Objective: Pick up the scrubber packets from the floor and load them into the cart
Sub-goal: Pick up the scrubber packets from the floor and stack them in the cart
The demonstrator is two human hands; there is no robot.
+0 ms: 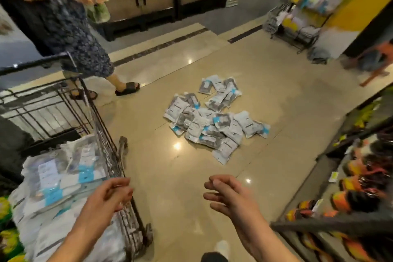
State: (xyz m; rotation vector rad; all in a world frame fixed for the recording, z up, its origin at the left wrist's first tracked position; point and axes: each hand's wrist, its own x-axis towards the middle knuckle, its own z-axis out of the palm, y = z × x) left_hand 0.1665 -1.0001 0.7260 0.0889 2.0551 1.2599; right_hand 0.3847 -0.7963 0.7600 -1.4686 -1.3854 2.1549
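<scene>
A heap of several white-and-blue scrubber packets lies on the glossy beige floor, mid-frame. The wire cart stands at the left, and more of the same packets are piled inside it. My left hand hovers over the cart's right rim, fingers loosely curled, holding nothing. My right hand hangs above the bare floor just short of the heap, fingers relaxed and empty.
Another person in a dark patterned dress with sandals walks past beyond the cart. A low shelf with orange and black goods lines the right. A wire display rack stands at the back right, dark cabinets behind.
</scene>
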